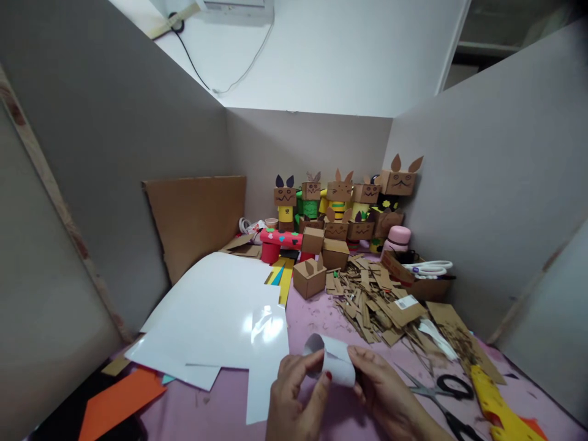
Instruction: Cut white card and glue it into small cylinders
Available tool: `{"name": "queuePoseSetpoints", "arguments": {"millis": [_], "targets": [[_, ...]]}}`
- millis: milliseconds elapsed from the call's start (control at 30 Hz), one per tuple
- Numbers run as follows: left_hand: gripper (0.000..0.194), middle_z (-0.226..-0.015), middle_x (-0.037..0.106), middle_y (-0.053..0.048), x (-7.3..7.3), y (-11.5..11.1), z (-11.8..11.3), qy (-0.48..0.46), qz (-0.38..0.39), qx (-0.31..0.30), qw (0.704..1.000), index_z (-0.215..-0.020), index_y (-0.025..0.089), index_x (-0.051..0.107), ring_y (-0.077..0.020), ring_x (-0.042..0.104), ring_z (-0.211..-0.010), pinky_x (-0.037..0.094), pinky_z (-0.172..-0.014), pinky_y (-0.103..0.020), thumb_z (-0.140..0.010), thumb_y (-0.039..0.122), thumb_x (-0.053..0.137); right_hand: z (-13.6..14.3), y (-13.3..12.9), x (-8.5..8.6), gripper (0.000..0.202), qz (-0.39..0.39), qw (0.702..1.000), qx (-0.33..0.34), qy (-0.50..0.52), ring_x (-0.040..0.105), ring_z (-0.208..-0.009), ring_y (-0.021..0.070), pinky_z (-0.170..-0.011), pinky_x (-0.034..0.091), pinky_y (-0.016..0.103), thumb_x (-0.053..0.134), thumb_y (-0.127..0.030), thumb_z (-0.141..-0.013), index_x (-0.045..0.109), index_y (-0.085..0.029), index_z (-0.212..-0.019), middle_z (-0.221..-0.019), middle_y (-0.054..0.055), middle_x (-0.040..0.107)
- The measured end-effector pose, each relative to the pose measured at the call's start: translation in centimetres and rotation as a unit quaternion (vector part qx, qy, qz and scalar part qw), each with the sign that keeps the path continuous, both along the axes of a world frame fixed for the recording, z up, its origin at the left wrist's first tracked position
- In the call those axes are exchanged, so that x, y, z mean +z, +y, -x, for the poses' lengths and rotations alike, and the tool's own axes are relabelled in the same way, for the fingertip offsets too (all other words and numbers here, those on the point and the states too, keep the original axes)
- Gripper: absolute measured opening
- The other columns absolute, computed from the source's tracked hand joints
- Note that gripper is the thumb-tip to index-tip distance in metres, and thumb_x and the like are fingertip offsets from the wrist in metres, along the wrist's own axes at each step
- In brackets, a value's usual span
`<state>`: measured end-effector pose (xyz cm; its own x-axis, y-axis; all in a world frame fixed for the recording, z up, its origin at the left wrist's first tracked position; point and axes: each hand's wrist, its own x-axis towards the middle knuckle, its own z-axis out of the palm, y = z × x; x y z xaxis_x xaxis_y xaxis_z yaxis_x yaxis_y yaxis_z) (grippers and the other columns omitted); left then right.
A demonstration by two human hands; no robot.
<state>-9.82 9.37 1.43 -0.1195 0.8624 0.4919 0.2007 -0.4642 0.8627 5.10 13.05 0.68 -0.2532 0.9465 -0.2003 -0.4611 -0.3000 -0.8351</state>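
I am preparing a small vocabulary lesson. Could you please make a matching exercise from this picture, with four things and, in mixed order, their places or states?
1. rolled white paper
2. scissors
3. orange sheet
4. large brown cardboard

A. near the lower left corner
B. upright beside the left wall
C. between left hand and right hand
D. lying open, lower right

Pairs: 1-C, 2-D, 3-A, 4-B.

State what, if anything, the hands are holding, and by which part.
Both hands hold a rolled white sheet: the left hand at its left end, the right hand at its right end.
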Motion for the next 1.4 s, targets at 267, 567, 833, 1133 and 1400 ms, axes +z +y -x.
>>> {"name": "queuePoseSetpoints", "arguments": {"millis": [267, 567, 833, 1133, 1400], "targets": [[0.017, -0.081, 0.069, 0.0, 0.4, -0.1, 0.2, 0.029, -0.056, -0.003, 0.998, -0.096, 0.03, 0.068, -0.0194, 0.058, -0.077, 0.047, -0.072, -0.032, -0.081, 0.029, 0.061, 0.3, 0.1, 0.0, 0.036, 0.005, 1.0, 0.004, -0.022, 0.031, -0.03, -0.0002, -0.029, 0.024, 0.01, 0.079, -0.045, -0.06, 0.064, -0.012, -0.064, -0.043, -0.007, 0.047], [0.024, -0.109, 0.062, -0.006, 0.7, 0.1, 0.2, 0.001, -0.018, 0.044, 0.999, -0.1, 0.025, 0.066, -0.0238, 0.055, -0.106, 0.044, -0.092, -0.039, -0.077, 0.026, 0.06, -0.8, 0.7, -0.6, 0.041, -0.066, 0.995, -0.055, -0.045, 0.04, -0.044, 0.0064, -0.044, 0.03, 0.018, 0.078, -0.048, -0.059, 0.06, -0.012, -0.056, -0.046, -0.004, 0.051], [0.016, -0.1, 0.066, -0.007, 0.8, 0.8, 1.2, 0.078, 0.019, -0.002, 0.997, -0.088, 0.026, 0.072, -0.0235, 0.06, -0.096, 0.048, -0.087, -0.037, -0.08, 0.03, 0.058, -1.0, 0.6, 0.2, 0.048, -0.082, 0.993, -0.053, -0.072, 0.033, -0.045, 0.0069, -0.046, 0.024, 0.021, 0.073, -0.058, -0.058, 0.058, -0.013, -0.058, -0.046, -0.006, 0.045], [0.017, -0.093, 0.065, -0.006, 0.8, 1.0, 1.1, 0.08, 0.044, -0.011, 0.996, -0.074, 0.022, 0.068, -0.0227, 0.059, -0.092, 0.046, -0.083, -0.033, -0.081, 0.033, 0.057, -1.0, 0.6, 1.0, 0.046, -0.064, 0.993, -0.046, -0.084, 0.027, -0.041, 0.0043, -0.041, 0.014, 0.021, 0.073, -0.055, -0.06, 0.053, -0.013, -0.055, -0.043, -0.008, 0.04], [0.025, -0.076, 0.065, -0.004, 1.3, 1.1, 1.1, 0.046, 0.119, -0.009, 0.992, -0.07, 0.02, 0.068, -0.0215, 0.061, -0.074, 0.048, -0.072, -0.029, -0.078, 0.041, 0.056, -1.1, 0.3, 0.9, 0.037, -0.006, 0.998, -0.028, -0.052, 0.033, -0.037, 0.0051, -0.039, 0.02, 0.02, 0.075, -0.044, -0.059, 0.055, -0.014, -0.053, -0.041, -0.007, 0.045]]}}
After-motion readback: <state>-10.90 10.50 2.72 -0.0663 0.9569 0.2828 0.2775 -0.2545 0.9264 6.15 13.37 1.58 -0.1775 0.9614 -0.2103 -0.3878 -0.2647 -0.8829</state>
